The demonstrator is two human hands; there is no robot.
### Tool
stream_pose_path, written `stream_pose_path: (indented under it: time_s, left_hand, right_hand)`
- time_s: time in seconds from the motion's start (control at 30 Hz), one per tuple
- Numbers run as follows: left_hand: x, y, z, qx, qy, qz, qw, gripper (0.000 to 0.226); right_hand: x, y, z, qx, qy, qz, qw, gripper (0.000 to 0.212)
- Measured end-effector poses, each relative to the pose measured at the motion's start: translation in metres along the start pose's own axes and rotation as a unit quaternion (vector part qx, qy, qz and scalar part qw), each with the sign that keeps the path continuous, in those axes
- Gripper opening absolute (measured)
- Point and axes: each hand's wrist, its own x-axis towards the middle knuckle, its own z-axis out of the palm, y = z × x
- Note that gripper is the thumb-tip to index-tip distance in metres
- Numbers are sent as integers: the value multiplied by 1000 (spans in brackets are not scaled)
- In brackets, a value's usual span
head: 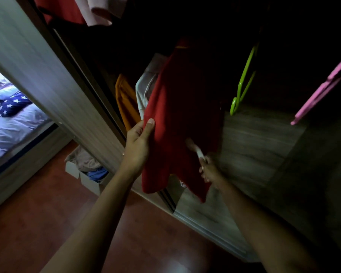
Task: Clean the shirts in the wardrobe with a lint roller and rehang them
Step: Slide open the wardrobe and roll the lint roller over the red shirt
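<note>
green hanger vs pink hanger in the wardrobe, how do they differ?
The green hanger is lime and hangs just right of the red shirt; the pink hanger sits further right, at the frame edge. The green one reads steeper, nearly vertical; the pink one slants more. Both are bare, with no garment visible on them.

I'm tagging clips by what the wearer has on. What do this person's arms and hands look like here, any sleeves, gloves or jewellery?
Both forearms are bare as far as the frame shows: no sleeves, gloves or watch. The left hand has short, unpainted nails and what looks like a thin ring on one finger. The right hand is motion-blurred, so jewellery there cannot be told.
</note>
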Motion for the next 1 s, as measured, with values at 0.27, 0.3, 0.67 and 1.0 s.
stream_pose_path:
  time_s: [0.27, 0.3, 0.67, 1.0]
  left_hand:
    - [0, -1, 1, -3, 1, -3, 1000, 35]
    - [0, -1, 1, -3, 0, -4, 1000, 33]
    - [-3, -2, 12, -7, -21, -6, 1000, 36]
    - [-6, -2, 24, -5, -49, 11, 999, 39]
  right_hand:
    - [-52, 70, 29, -66, -71, -12, 995, 27]
    - [-51, 65, 28, -64, -54, -25, 996, 30]
    - [-66, -127, -11, 210, 42, -244, 946, 36]
    - [-81, -73, 6, 127, 30, -233, 964, 21]
